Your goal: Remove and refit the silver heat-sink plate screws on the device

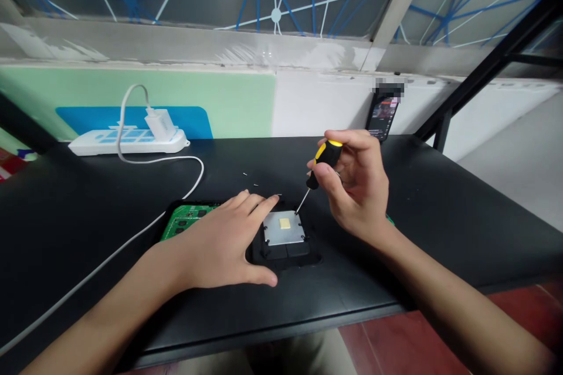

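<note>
A black and yellow screwdriver [323, 159] is gripped by its handle in my right hand [358, 187]. Its tip meets the upper right corner of a silver metal plate [272, 234], which has a pale yellow square pad [285, 223] in its middle. The plate sits in a black plastic housing [303, 260] with screws along its sides. My left hand [229, 240] lies flat over the housing's left part, fingers stretched out and thumb apart. Partly under that hand is a green circuit board [187, 220]. Several small screws [255, 185] lie just beyond the fingers.
On the black table [246, 158], a white power strip [132, 142] with a plugged-in charger [160, 124] stands at the back left. A white cable [145, 224] runs from it toward the front left. A phone [383, 114] leans against the wall. Green shows behind my right wrist.
</note>
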### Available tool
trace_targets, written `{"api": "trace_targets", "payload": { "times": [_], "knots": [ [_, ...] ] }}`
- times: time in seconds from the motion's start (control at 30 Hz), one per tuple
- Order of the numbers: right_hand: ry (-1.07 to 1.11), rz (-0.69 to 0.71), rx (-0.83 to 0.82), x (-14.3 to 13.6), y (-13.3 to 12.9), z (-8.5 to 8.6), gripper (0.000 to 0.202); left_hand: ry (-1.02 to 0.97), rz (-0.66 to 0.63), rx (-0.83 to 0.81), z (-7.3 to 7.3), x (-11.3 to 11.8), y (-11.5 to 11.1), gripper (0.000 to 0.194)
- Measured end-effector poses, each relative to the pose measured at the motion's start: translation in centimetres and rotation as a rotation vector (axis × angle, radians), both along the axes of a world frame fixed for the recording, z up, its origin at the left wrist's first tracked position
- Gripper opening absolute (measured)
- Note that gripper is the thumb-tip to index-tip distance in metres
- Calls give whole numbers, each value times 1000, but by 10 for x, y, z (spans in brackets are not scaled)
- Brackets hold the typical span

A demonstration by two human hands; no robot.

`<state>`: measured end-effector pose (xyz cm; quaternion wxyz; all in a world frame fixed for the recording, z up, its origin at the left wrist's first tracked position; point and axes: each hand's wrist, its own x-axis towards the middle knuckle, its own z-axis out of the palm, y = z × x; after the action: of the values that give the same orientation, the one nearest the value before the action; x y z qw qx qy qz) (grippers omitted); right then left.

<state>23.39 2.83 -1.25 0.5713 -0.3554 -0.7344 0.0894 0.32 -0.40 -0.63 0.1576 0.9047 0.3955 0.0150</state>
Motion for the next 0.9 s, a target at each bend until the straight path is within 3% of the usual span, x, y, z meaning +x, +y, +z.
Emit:
{"api": "trace_targets", "payload": {
  "times": [0.17, 0.4, 0.9],
  "knots": [
    [31, -18, 38, -1, 2, 4, 26, 8, 4, -6, 0, -2, 1, 108],
    [90, 102, 76, 1, 4, 3, 38, 0, -3, -16, -2, -3, 2, 106],
    [88, 100, -12, 3, 1, 8, 26, -10, -9, -34, -2, -4, 1, 105]
  ]
}}
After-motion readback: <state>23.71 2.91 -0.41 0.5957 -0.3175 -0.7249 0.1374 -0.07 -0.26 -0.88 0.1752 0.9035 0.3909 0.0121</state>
